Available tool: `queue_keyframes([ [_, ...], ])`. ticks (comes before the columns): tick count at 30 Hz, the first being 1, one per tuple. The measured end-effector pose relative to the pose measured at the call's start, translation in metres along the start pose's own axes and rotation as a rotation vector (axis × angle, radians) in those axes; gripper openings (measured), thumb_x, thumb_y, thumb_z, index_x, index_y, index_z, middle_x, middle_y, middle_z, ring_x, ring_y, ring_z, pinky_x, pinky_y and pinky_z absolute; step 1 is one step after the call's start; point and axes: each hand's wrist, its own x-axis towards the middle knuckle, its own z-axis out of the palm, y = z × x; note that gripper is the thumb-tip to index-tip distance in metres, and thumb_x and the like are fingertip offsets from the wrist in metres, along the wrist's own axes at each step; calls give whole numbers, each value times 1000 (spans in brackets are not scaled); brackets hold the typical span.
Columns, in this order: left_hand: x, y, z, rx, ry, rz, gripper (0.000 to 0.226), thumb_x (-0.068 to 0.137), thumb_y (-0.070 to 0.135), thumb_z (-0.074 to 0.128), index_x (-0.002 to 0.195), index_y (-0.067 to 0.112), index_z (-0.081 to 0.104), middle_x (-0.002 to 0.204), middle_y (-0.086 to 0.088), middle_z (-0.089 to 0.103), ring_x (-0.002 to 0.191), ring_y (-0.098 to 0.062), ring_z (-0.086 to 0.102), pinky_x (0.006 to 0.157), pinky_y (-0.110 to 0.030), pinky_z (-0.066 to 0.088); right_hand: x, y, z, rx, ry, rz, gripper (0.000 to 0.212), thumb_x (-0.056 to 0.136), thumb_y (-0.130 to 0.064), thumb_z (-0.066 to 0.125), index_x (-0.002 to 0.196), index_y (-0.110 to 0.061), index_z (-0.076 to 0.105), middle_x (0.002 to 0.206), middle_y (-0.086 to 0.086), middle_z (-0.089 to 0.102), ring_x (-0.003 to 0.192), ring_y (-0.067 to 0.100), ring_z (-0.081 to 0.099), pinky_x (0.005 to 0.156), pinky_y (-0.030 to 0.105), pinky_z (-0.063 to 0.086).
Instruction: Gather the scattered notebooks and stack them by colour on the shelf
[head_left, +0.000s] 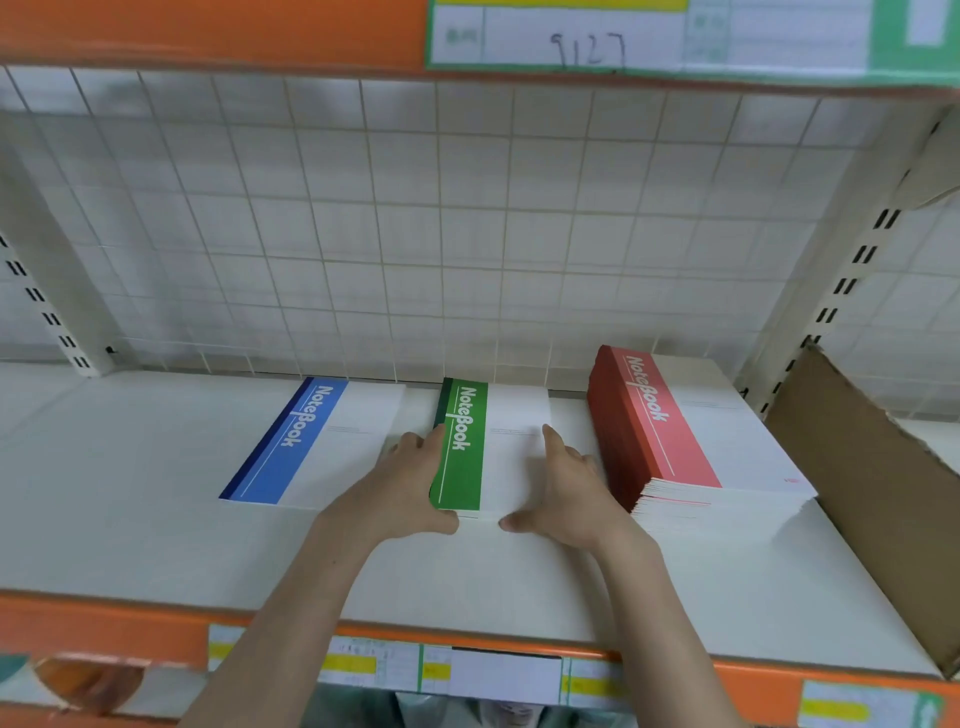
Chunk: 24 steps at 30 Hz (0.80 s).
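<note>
Shelf (156, 519) — three piles, covers printed "NoteBook": blue notebook (291, 452), green notebooks (462, 467), tall red stack (670, 431). Left hand (410, 493) and right hand (561, 488) grip the green pile's sides. Overhead label (587, 36) — handwritten "9127".

A white wire-grid back panel (415, 218) between cream slotted metal uprights (841, 270) — orange shelf edges (104, 629) with paper labels (498, 675), brown cardboard sheet (872, 483) at right.
</note>
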Motion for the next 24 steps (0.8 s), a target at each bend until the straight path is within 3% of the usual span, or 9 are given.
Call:
queue_keyframes([
  [4,-2,-1,-4,-29,-49,-25,92,72,35,76,143,30,18,116,-1,37,113,-17,39,92,-32,43,-3,-2,1,2,-12,10,119,66,-48,81,150,-13,6,148,5,28,137,29,18,106,35,25],
  [8,-10,1,-8,-47,0,-62,82,77,54,68,143,29,27,127,-3,38,125,-19,35,100,-37,38,-10,-5,6,8,135,-57,90,83,-53,64,150,-13,18,154,7,22,141,28,17,114,35,18],
  [13,-36,6,-9,76,264,-150,61,94,45,50,143,13,35,138,-11,41,129,-26,37,104,-38,37,-26,-17,10,-61,278,-164,55,93,-36,56,142,-16,40,147,8,36,136,27,29,111,32,24],
  [18,-82,4,-9,40,401,-206,48,95,39,48,137,16,45,133,-7,49,123,-24,45,100,-42,42,-48,-37,19,-81,246,-337,45,92,-28,57,135,-15,50,140,5,46,131,24,37,109,29,26],
  [24,-152,-21,-8,-30,612,-415,34,96,29,48,127,16,55,119,-7,58,107,-25,55,91,-41,46,-68,-82,53,25,125,-517,33,91,-20,58,123,-15,59,130,3,53,124,20,43,97,14,24],
])
